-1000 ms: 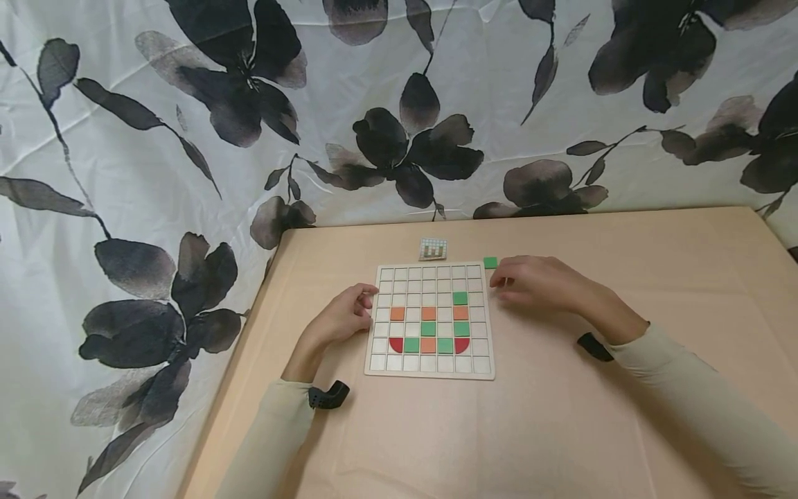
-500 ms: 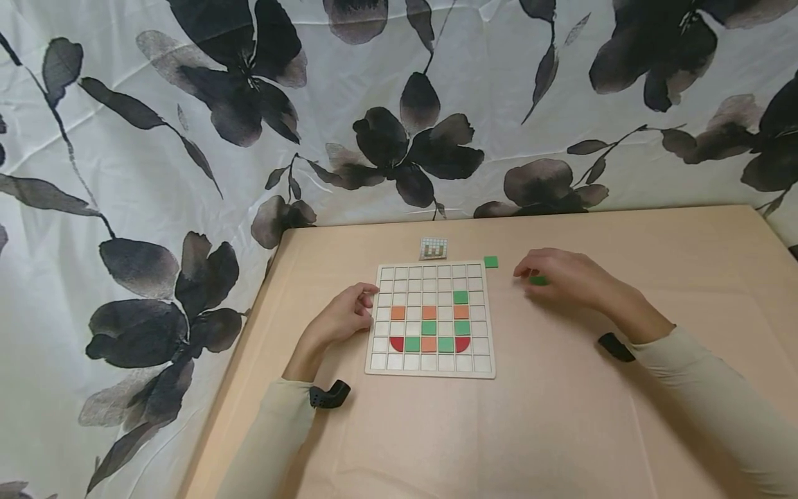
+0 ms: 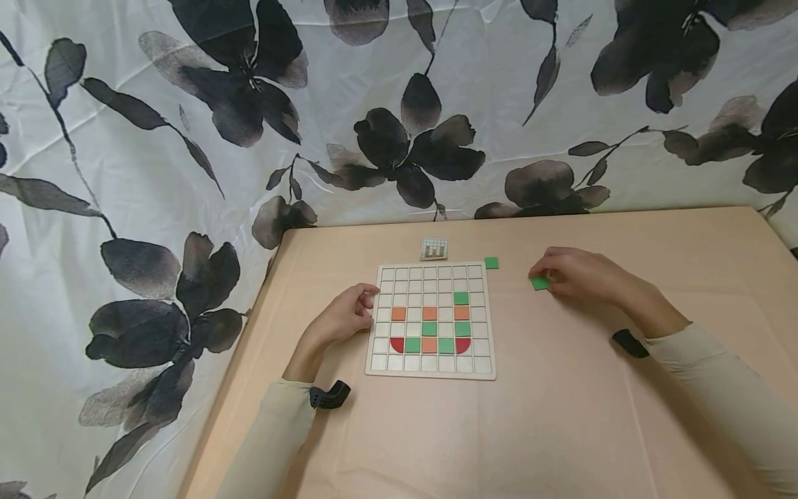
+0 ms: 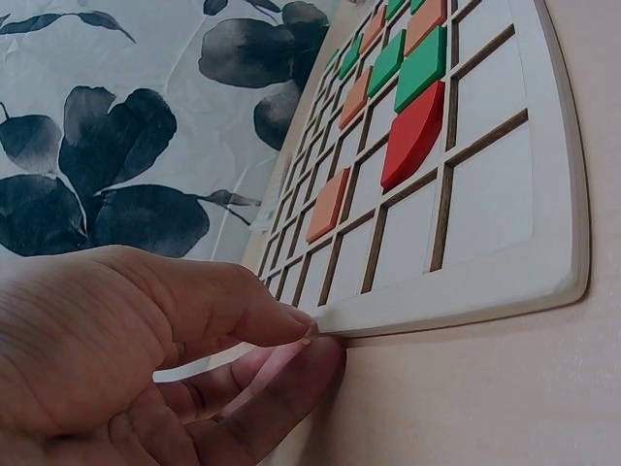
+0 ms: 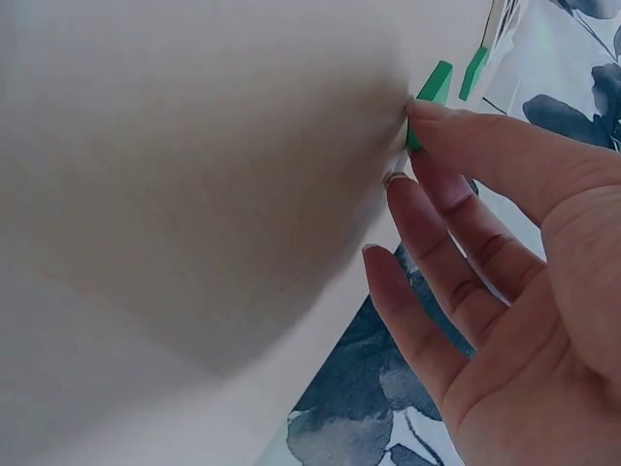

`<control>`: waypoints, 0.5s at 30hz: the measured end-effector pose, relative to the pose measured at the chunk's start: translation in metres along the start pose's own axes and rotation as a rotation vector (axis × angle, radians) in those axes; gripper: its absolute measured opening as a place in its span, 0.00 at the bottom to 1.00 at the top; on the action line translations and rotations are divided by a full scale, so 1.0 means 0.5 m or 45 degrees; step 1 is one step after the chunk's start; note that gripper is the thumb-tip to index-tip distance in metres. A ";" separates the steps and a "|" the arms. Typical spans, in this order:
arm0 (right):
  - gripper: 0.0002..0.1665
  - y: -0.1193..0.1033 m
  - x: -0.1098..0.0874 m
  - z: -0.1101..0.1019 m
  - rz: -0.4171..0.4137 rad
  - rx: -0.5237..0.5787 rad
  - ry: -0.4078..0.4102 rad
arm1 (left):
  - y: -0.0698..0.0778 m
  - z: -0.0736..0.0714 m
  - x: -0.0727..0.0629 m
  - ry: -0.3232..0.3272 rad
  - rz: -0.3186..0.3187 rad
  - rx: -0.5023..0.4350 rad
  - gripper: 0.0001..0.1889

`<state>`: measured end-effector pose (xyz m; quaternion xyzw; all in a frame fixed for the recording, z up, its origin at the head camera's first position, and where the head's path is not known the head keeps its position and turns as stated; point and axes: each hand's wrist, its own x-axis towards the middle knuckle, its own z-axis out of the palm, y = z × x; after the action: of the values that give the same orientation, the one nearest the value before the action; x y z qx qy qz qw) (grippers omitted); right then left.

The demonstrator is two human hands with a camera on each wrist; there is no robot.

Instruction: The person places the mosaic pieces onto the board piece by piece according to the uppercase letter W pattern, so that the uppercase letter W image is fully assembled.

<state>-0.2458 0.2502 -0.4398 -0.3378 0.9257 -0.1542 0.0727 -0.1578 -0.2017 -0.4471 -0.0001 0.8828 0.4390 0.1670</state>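
Note:
My right hand pinches a green square tile between thumb and fingers, to the right of a white grid board. Seen from the right wrist, that tile sticks out past the thumb, while the other fingers stay spread below. Along the board's left edge rests my left hand, its fingers loosely bent and touching the rim. In the left wrist view the thumb and a fingertip of this hand meet the board's edge. Green, orange and red tiles, such as an orange tile, lie in the board's squares.
Another green tile lies loose beside the board's top right corner. A small card with a grid pattern is just behind the board. The table ends at a floral cloth at the back and left.
My right hand has moved right, away from the board's upper right edge. The green tile, hidden at first, shows under the fingers and is now pinched. My left hand has stayed put.

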 end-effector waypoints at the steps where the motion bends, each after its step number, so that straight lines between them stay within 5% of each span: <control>1: 0.17 0.001 0.000 0.000 -0.004 0.001 -0.001 | 0.000 0.000 0.000 -0.002 0.001 -0.001 0.32; 15: 0.15 -0.003 -0.001 0.004 0.019 0.003 -0.003 | -0.002 0.000 -0.001 -0.006 0.016 0.002 0.32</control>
<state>-0.2439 0.2487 -0.4410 -0.3311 0.9278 -0.1543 0.0754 -0.1572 -0.2025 -0.4478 0.0066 0.8827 0.4395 0.1662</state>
